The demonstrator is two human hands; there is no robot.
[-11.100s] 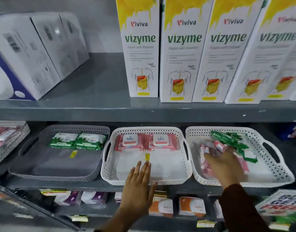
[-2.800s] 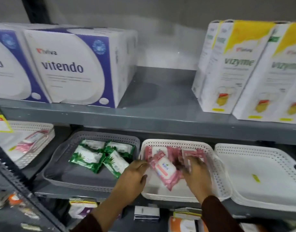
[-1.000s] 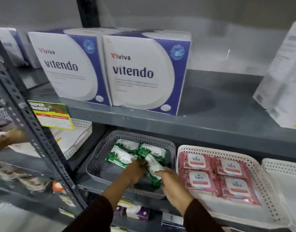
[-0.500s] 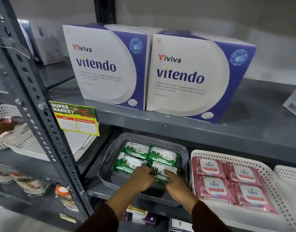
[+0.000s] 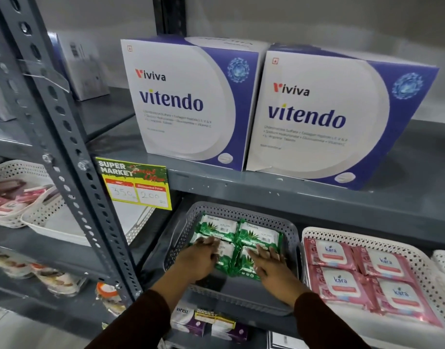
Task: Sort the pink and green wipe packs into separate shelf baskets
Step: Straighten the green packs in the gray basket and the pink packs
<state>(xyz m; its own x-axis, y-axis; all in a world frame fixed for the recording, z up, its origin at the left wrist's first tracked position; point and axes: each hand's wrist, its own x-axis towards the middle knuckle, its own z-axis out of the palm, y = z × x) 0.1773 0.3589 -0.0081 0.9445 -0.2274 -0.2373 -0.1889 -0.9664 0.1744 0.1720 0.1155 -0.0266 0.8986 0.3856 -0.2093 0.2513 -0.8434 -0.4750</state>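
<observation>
Inside the grey basket (image 5: 290, 238), both the left hand (image 5: 198, 258) and right hand (image 5: 271, 265) lie open, fingers flat on the front green wipe packs (image 5: 241, 238), apparently squaring the four together, with the pink wipe packs (image 5: 362, 275) already tidy in the white basket (image 5: 428, 263) just right of it.

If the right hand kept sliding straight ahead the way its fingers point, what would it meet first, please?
The right hand already lies flat on the front right green wipe pack; going on, it would probably meet the rear right green pack, then the grey perforated plastic basket back wall. Depth is uncertain.
</observation>
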